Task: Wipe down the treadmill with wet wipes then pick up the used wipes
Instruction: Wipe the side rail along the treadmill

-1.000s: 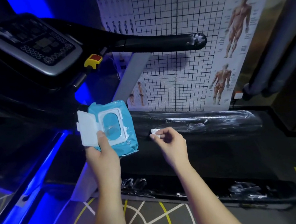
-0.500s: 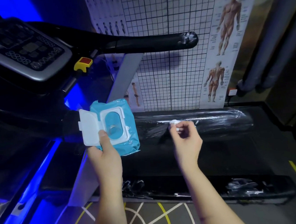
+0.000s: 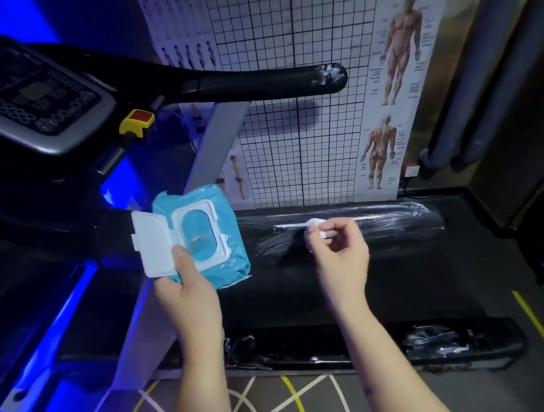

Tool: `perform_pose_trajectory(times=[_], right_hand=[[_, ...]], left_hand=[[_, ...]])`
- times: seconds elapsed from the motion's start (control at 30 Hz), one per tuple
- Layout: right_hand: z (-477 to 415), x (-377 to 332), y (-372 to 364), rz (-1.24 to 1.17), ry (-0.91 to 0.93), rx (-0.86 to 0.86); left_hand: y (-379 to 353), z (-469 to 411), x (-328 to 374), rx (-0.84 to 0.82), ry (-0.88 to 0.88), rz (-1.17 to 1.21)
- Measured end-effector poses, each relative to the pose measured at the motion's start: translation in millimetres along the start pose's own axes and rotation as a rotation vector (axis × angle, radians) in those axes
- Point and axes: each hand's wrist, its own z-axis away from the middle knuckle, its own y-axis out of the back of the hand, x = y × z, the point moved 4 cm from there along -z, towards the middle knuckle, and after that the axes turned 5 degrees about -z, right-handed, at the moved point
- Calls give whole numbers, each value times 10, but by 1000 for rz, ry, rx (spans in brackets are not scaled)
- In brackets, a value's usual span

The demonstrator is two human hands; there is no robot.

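A person stands beside a treadmill point(image 3: 340, 294) in a dim, blue-lit gym room. The left hand point(image 3: 185, 292) grips a teal pack of wet wipes point(image 3: 227, 260), thumb pressed on its face beside the flipped-open white lid point(image 3: 152, 243), the other fingers hidden beneath it. The right hand point(image 3: 339, 254) is raised in front of the film-wrapped far side rail point(image 3: 386, 224), its thumb and forefinger pinched together on a small white scrap point(image 3: 316, 231), the remaining fingers curled. The scrap is too small to tell whether it is a bunched wipe or a seal from the pack. The pack's oval opening point(image 3: 196, 237) faces up toward the camera and lies to the left of the right-hand fingers, near but apart, with no wipe plainly protruding. The rail lies beyond those fingertips, its long axis running left to right across the view, parallel to the belt and to the black handrail point(image 3: 251, 85) above. With the left hand occupied by the pack, the right hand appears the one placed for either move: back left to the opening to draw a wipe, or forward and along the rail's length to begin wiping, which looks not yet started.
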Motion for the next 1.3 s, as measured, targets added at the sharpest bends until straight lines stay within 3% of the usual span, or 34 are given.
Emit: perform_pose_trajectory(times=[0.13,0.23,0.5,0.8,1.0,1.2,1.3], right_hand=[[325,41,-480,-94,-71,-215],[411,111,-704,-83,-144,-223],[42,56,-483,-44,-80,102],[-362,-18,301,-112,-70,298],[-279,-99,326,-135,-86,158],[107,50,-306,-46,-91,-235],[117,133,-391,80,-71,-193]], left_hand=[[126,-43,48,34,-9,21],[250,-80,71,44,-8,14],[367,-141,111,67,20,20],[70,-97,68,47,-36,4],[-105,-1,22,-4,-20,30],[-58,-21,68,17,-19,27],[-34,-57,77,5,-7,4]])
